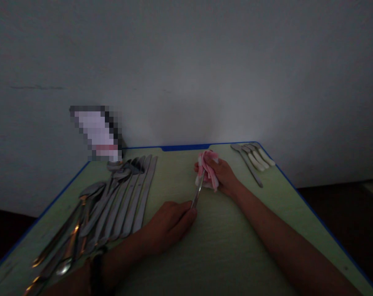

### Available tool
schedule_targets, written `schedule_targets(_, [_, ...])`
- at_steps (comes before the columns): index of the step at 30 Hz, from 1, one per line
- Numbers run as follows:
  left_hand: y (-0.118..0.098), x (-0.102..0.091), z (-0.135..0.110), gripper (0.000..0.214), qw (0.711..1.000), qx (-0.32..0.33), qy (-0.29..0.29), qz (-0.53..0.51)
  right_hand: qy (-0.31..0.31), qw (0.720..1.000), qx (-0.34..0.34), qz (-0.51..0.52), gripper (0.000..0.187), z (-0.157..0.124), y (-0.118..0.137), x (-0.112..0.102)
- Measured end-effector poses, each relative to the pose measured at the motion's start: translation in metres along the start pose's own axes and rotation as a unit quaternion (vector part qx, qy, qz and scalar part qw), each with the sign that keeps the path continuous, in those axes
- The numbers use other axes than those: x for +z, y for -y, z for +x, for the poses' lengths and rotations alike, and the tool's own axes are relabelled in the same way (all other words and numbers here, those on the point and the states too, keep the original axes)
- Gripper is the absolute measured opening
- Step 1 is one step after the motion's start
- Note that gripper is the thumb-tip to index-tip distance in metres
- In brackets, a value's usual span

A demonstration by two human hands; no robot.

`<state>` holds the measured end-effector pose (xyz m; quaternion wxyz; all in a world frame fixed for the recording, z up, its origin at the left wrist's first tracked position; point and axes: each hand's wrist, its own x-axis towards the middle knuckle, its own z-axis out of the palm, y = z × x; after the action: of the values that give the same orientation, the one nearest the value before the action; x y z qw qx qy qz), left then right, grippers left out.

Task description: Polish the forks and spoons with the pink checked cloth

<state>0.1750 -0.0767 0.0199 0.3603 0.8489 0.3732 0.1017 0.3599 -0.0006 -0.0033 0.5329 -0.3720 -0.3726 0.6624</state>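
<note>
My left hand [175, 224] pinches the handle of a slim metal piece of cutlery [198, 192] above the middle of the table. Its far end is hidden in a pink and white cloth [208, 170], so I cannot tell whether it is a spoon or a fork. My right hand [225, 174] is closed on that cloth, which is bunched around the cutlery's end. Left of my hands lie several metal table knives [147, 195] side by side, with spoons [93, 189] and other cutlery beside them, some overlapping.
At the table's [229, 263] back right lie a plain metal utensil [251, 170] and several white-handled ones [260, 158]. A blurred-out, upright screen-like object [96, 131] stands at the back left. Behind the blue-edged table rises a grey wall [186, 74].
</note>
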Motion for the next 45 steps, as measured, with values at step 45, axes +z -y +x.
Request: schedule_targets(45, [-0.0015,0.0000,0.0001,0.037,1.000,0.009,-0.008,0.004,0.009,1.000,0.004,-0.013,0.036,0.0011,-0.0009,-0.0009])
